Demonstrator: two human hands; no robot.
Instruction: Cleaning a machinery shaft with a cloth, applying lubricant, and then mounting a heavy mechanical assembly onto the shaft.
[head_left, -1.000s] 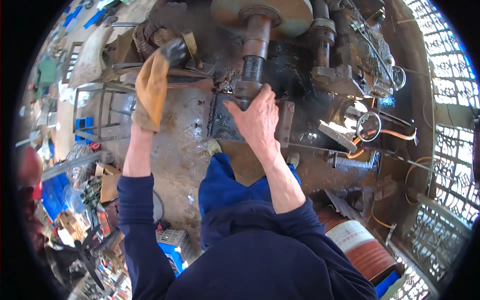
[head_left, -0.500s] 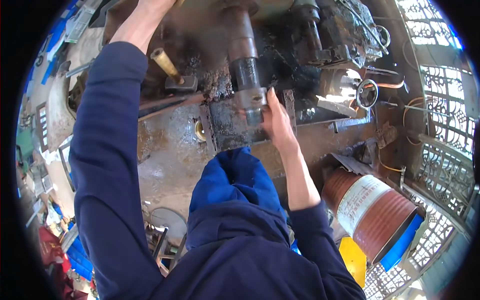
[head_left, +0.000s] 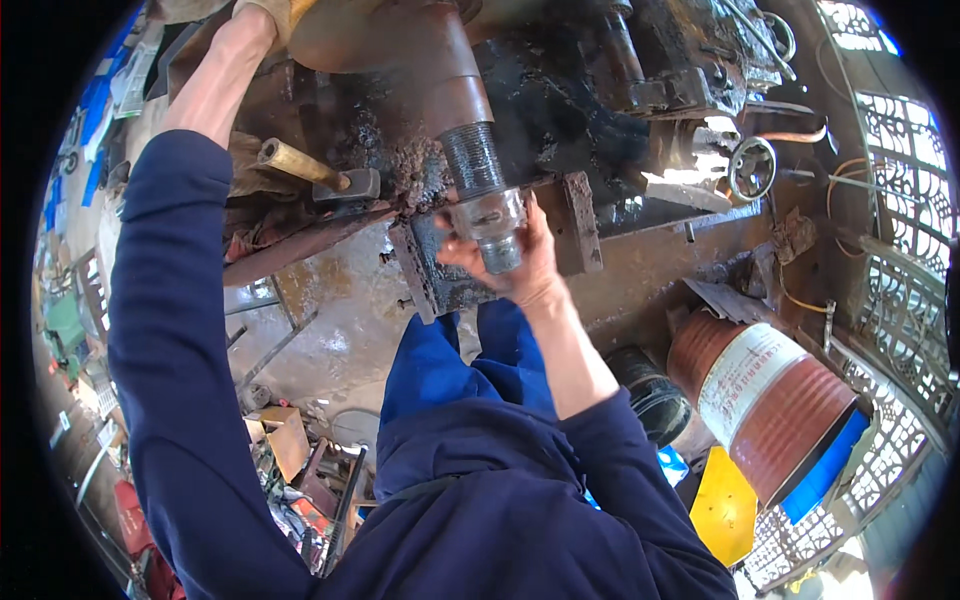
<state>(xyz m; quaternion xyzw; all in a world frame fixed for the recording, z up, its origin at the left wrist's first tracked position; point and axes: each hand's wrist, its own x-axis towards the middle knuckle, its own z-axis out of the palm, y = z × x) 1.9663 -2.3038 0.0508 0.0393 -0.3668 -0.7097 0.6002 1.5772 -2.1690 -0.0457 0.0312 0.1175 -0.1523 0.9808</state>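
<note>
A thick metal shaft [head_left: 450, 75] runs toward me, with a coarse threaded section [head_left: 472, 160] near its end. On that end sits a smooth metal collar [head_left: 490, 212] with a small slot and a narrower threaded tip [head_left: 501, 254]. My right hand [head_left: 528, 262] is cupped around the collar from below, thumb on its right side and fingers on its left. At the top left, my left hand [head_left: 250, 32] is against a tan-brown edge beside a large round part [head_left: 350, 35]; its fingers are mostly hidden.
A hammer [head_left: 310, 168] with a pale handle lies left of the shaft. A rusty metal bracket [head_left: 580, 222] stands under the shaft end. On the right are a handwheel [head_left: 752, 168], a red-brown drum [head_left: 765, 400] and a black bucket [head_left: 650, 395].
My right hand has moved from the collar's right side to underneath it, and its fingers now show on the left. The view has shifted, and my left hand appears lower.
</note>
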